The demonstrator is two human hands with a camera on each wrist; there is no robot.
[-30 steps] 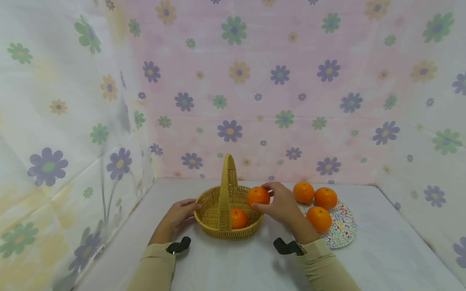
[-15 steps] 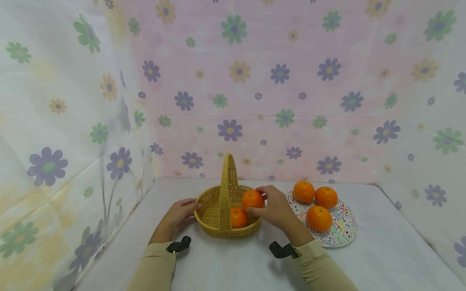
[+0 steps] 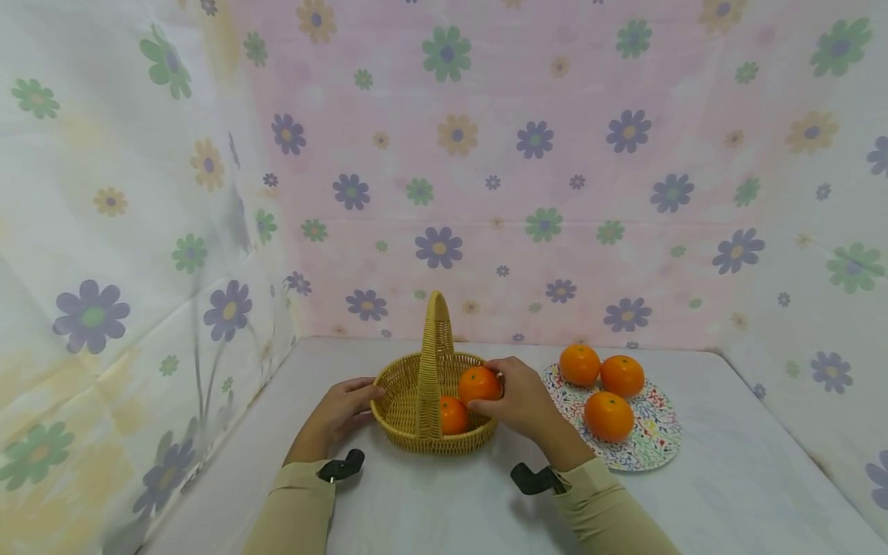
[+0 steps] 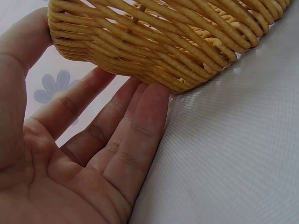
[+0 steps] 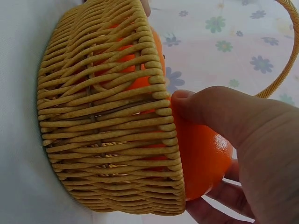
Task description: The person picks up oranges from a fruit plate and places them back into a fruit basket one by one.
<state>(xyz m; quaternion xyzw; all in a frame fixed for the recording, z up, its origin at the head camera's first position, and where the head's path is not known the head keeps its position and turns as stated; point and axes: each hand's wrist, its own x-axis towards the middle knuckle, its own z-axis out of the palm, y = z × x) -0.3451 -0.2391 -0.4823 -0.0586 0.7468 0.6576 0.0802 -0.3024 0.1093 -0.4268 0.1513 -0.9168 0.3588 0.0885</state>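
Holding one orange [image 3: 479, 383], the right hand [image 3: 523, 398] is at the right of the basket [image 3: 429, 416]. The left hand [image 3: 341, 408] grips the basket's left side.

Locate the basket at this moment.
In the head view, low and near centre, the basket stands on the table between the left hand at its left rim and the right hand, which holds an orange.

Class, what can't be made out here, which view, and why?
Head: left side of the unheld orange in the basket, behind the handle.
Left wrist: basket's upper part, cut off by the top edge.
Right wrist: lower part of the held orange, mostly behind the basket's wall.
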